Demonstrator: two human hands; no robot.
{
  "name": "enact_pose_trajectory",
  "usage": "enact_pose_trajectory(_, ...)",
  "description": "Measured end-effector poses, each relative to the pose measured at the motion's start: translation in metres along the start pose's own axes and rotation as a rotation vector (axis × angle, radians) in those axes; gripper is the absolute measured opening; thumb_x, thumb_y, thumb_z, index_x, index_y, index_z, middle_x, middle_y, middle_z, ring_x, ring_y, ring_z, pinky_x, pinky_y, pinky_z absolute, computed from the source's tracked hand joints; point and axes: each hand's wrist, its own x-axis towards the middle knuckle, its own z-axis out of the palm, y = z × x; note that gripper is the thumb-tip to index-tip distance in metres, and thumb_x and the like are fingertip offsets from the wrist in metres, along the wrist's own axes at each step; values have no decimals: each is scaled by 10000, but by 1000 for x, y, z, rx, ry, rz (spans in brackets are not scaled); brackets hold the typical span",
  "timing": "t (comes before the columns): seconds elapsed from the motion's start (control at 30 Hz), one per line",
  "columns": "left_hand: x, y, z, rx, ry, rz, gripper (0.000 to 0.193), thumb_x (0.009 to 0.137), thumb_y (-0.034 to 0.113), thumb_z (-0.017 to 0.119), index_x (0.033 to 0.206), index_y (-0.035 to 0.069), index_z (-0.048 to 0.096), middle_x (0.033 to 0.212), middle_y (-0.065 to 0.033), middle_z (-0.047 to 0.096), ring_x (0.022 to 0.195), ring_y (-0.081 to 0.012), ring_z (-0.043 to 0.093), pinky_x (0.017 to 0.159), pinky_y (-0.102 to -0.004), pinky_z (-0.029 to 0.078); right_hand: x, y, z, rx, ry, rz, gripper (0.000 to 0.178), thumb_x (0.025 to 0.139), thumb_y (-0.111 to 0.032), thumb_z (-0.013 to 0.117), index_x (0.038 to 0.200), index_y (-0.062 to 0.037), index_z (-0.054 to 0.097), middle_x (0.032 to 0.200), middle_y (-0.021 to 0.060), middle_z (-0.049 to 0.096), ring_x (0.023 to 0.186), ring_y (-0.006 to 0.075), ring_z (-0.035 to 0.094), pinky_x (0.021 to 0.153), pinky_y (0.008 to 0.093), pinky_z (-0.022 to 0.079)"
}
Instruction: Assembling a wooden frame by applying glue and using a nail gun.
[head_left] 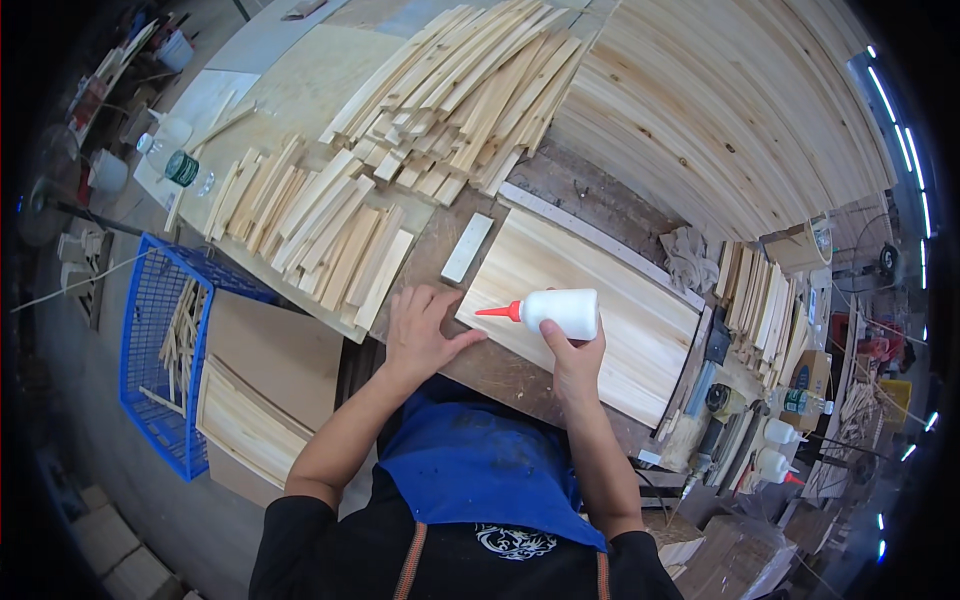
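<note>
My right hand (578,364) is wrapped round a white squeeze bottle (565,312) with a red pointed nozzle, which looks like a glue bottle. It is tilted on its side above a pale wooden panel (640,345), its nozzle aimed left at the panel's near left corner. At that corner my left hand (415,328) rests on the brown worktop (500,375), thumb and fingers apart, with nothing seen in it. Just beyond its fingers a short pale wooden block (467,248) lies beside the panel. The underside of the left palm is hidden.
Wooden strips (345,240) are piled to the left and beyond. Large planked panels (720,110) stand at the far right. A blue plastic crate (165,360) with thin sticks is at the left. More strips (765,300) and white bottles (775,465) sit at the right.
</note>
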Motion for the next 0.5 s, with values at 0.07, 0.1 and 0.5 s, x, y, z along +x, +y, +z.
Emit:
enact_pose_trajectory(0.07,-1,-2,0,-6,-19,21,614,647,433,964,1115,97,752,1009,-63,628,972,-285,592,859,-420,445,-4,4,6,-24,3,-26,505,873,-22,849,1314,3,604,1235,102,698,1136,203,683,1006,348,538)
enact_pose_trajectory(0.1,-1,-2,1,-6,-21,12,614,647,433,964,1115,97,752,1009,-63,628,972,-285,592,859,-420,445,-5,4,7,-28,0,-18,505,873,-22,849,1314,3,604,1235,102,698,1136,203,683,1006,348,538)
enact_pose_trajectory(0.5,-1,-2,3,-25,11,20,595,653,459,952,1107,126,760,954,-37,606,947,-264,580,828,-407,419,-10,8,15,-120,-23,-79,498,882,-43,866,1300,2,598,1206,102,703,1088,184,692,945,326,557)
